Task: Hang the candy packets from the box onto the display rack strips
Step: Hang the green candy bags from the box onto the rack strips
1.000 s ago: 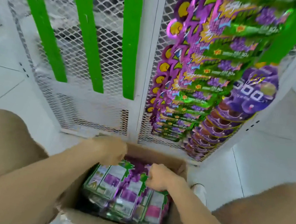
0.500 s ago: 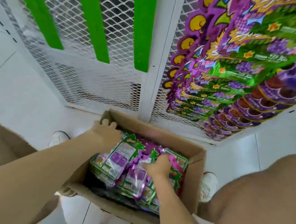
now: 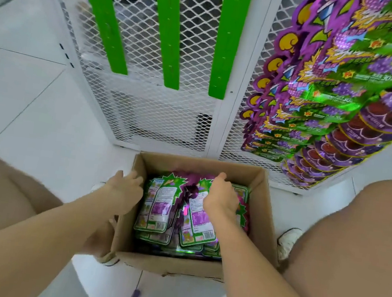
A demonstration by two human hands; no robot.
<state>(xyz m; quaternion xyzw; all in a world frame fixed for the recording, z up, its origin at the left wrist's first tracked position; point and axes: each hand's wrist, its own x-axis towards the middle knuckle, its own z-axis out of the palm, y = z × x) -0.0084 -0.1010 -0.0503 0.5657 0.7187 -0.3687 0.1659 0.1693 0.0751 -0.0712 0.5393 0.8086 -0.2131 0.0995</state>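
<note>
Right hand [image 3: 220, 199] curled over packets [image 3: 157, 205] centre frame, grip hidden — cannot tell; left hand [image 3: 124, 189] open on box [image 3: 265, 217] edge. Risk: slick stack slides, several lift together.

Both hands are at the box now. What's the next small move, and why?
Probably close the right hand on the top packet it rests on and lift it out: the three green strips are bare, and the left hand steadies the box wall.
</note>
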